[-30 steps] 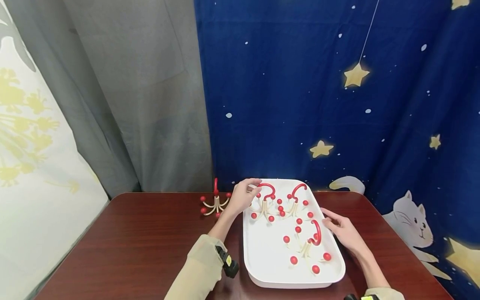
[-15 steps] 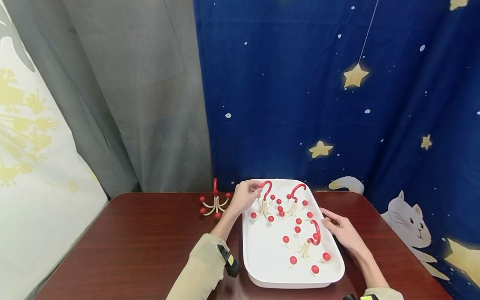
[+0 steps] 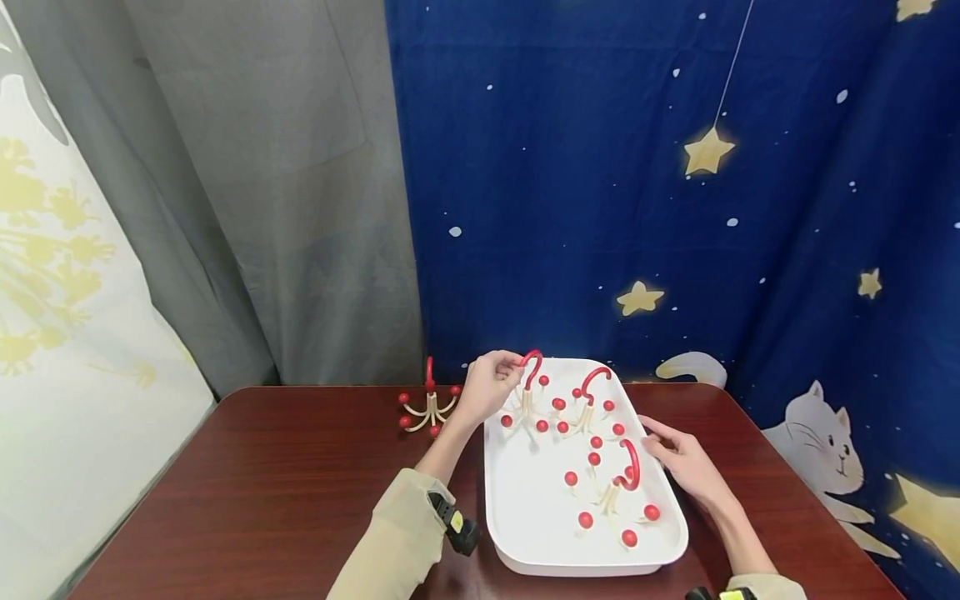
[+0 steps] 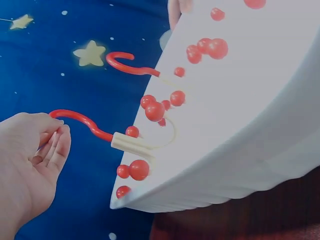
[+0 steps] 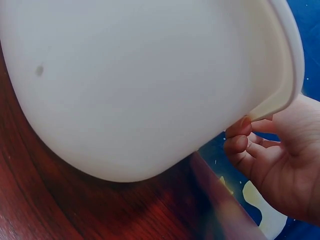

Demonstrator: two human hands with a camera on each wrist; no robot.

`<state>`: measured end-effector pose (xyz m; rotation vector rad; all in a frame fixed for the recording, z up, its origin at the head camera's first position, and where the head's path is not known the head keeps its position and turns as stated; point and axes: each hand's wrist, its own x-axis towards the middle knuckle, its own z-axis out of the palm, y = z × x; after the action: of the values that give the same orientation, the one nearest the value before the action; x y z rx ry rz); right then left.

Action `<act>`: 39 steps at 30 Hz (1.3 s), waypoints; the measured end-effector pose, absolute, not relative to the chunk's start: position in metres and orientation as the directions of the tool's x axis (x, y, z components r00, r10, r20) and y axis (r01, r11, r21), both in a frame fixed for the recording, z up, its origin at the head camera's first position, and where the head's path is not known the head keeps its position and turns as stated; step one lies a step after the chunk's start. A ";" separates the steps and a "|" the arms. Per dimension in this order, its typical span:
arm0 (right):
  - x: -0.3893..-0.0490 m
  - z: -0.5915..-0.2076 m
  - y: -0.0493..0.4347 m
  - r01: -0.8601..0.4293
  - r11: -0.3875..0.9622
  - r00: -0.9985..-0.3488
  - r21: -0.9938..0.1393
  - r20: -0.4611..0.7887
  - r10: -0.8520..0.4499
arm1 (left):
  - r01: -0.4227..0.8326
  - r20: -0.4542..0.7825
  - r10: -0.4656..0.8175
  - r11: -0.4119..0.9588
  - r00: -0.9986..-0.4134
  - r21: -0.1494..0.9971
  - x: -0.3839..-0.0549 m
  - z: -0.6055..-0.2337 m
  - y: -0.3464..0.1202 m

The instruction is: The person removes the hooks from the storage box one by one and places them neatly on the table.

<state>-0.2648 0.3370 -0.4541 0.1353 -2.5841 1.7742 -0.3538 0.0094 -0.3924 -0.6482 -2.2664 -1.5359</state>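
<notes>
My left hand (image 3: 486, 390) pinches the curved red hook of a cream hook hanger (image 3: 527, 403) between thumb and fingers. Several arms with red ball ends spread from the hanger, low over the far left corner of the white tray (image 3: 536, 533). In the left wrist view, the fingertips sit right at the tip of the red hook (image 4: 82, 119), and the cream stem leans over the tray. My right hand (image 3: 690, 467) holds the tray's right rim; in the right wrist view its fingers (image 5: 237, 142) curl under the edge.
Two like hangers stand in the tray, one at the far right (image 3: 587, 412) and one nearer (image 3: 611, 497). Another hanger (image 3: 431, 408) stands on the dark wood table (image 3: 300, 492), left of the tray. A blue star-patterned curtain (image 3: 562, 208) hangs behind.
My left hand has turned the hook more upright and raised the hanger slightly, its red balls now higher in the head view. The right hand stays on the rim.
</notes>
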 end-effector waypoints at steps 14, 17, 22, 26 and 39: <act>-0.265 -0.453 0.337 -0.084 0.364 -0.995 -0.928 0.061 -0.073 | 0.613 0.617 0.063 0.231 -0.785 0.756 -0.341 -0.362 -0.009; -0.266 -0.452 0.337 -0.080 0.366 -0.996 -0.927 0.059 -0.069 | 0.619 0.623 0.058 0.215 -0.780 0.755 -0.338 -0.357 -0.015; -0.266 -0.452 0.338 -0.072 0.369 -0.997 -0.926 0.052 -0.066 | 0.612 0.614 0.061 0.203 -0.787 0.764 -0.331 -0.349 -0.025; -0.265 -0.452 0.338 -0.080 0.364 -0.996 -0.928 0.056 -0.075 | 0.609 0.612 0.053 0.197 -0.789 0.769 -0.327 -0.344 -0.034; -0.265 -0.453 0.338 -0.068 0.354 -0.996 -0.933 0.046 -0.072 | 0.605 0.610 0.009 0.142 -0.792 0.783 -0.318 -0.325 -0.064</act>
<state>-0.2649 0.3385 -0.4532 0.1335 -2.5874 1.7822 -0.3176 -0.0640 -0.3254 -0.5870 -1.9596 -1.6932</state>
